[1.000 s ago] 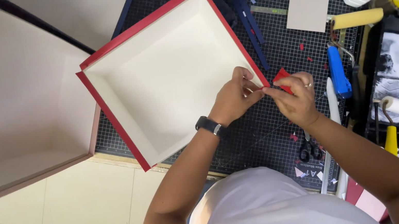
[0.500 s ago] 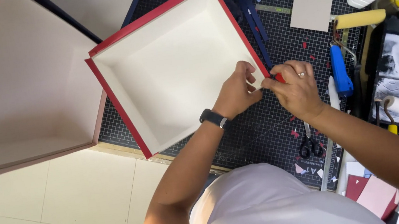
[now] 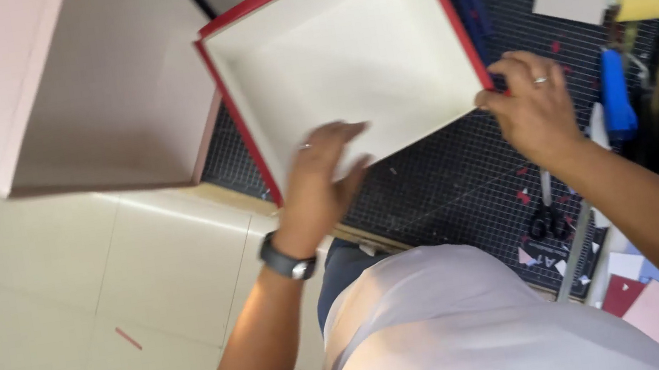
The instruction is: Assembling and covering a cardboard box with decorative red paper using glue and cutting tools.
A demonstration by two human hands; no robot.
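Head view: both hands on the red-edged box [image 3: 347, 62].
Left hand [image 3: 320, 182]: fingers spread flat on near wall, 6 o'clock.
Right hand [image 3: 528, 101]: fingers pinched on corner, 3 o'clock.
Progress: box looks covered; this corner appears unfinished.

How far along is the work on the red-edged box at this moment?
Done, it seems: the square cream-lined cardboard box with red outer walls has red on the left and right walls and rims in view. In hand: the right hand grips its right corner, and the left hand lies open on the near wall. Left: I cannot tell; red paper scraps lie on the black gridded cutting mat.
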